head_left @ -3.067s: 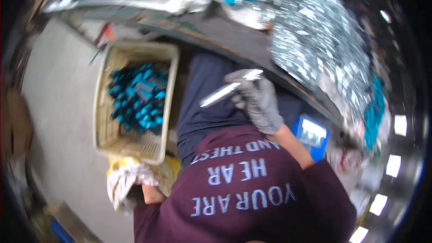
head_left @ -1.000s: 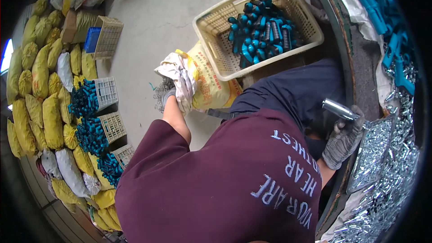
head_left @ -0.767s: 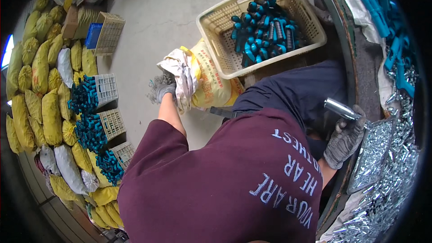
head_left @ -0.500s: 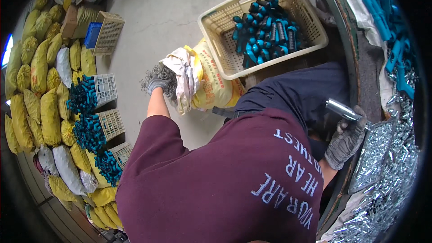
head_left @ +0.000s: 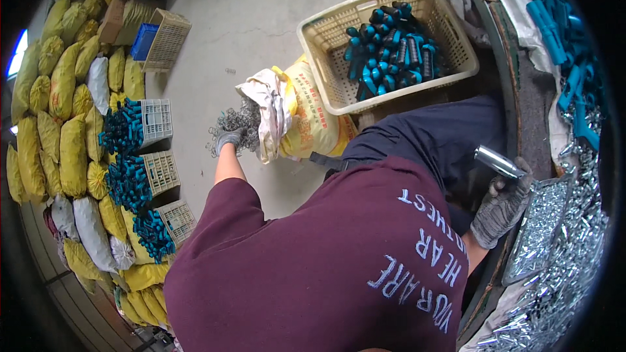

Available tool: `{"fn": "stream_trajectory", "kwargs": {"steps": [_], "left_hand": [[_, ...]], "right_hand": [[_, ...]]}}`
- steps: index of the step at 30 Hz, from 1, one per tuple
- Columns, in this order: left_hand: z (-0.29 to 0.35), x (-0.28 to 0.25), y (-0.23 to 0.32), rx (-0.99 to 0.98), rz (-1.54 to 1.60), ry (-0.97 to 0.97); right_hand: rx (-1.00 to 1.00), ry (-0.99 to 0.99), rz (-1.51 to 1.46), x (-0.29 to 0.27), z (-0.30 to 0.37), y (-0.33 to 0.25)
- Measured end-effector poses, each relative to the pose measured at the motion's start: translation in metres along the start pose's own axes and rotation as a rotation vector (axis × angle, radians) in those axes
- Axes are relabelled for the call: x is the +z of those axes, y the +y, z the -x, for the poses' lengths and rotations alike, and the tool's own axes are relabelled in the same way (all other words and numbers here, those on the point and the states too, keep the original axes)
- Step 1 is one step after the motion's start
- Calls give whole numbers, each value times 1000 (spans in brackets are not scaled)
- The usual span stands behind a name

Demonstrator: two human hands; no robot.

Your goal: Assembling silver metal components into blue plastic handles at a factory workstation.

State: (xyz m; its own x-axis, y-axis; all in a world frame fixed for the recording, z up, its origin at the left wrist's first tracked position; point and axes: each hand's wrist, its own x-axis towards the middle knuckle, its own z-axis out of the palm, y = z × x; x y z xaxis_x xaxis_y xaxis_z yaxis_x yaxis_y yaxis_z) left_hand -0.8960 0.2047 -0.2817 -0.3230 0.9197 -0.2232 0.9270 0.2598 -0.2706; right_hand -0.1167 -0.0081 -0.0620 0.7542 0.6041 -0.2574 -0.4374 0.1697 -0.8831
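My left hand (head_left: 229,138), in a grey glove, is closed on a clump of thin wire coil springs (head_left: 246,120) at the mouth of a yellow woven sack (head_left: 306,104). Springs partly cover its fingers. The sack's whitish lining (head_left: 268,101) is folded back beside them. My right hand (head_left: 503,205), gloved too, is at the bench edge at the right, wrapped round the lower end of a shiny metal tube (head_left: 497,161). The tube tilts up toward my legs, its free end away from the palm.
A cream plastic crate (head_left: 319,94) with black-and-teal handles (head_left: 391,52) stands beyond the sack. On the bench at right lie a tray of small metal parts (head_left: 538,228) and teal pieces (head_left: 548,32). Stacked yellow sacks (head_left: 73,163) and tipped crates (head_left: 162,176) line the left.
My left hand has shifted slightly down at the sack mouth among the springs. A small loose spring now shows above the sack, over the floor. My right hand still holds the tube.
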Motion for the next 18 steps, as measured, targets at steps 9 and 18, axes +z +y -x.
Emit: {"fn": "stream_trajectory", "kwargs": {"steps": [9,18], "left_hand": [[79,-136,58,-478,267,-124],[25,-190,12,-215,345,-64]], "right_hand": [[-48,-45,-12,-7,12,2],[-30,-20,26,-9,21,-2]]}}
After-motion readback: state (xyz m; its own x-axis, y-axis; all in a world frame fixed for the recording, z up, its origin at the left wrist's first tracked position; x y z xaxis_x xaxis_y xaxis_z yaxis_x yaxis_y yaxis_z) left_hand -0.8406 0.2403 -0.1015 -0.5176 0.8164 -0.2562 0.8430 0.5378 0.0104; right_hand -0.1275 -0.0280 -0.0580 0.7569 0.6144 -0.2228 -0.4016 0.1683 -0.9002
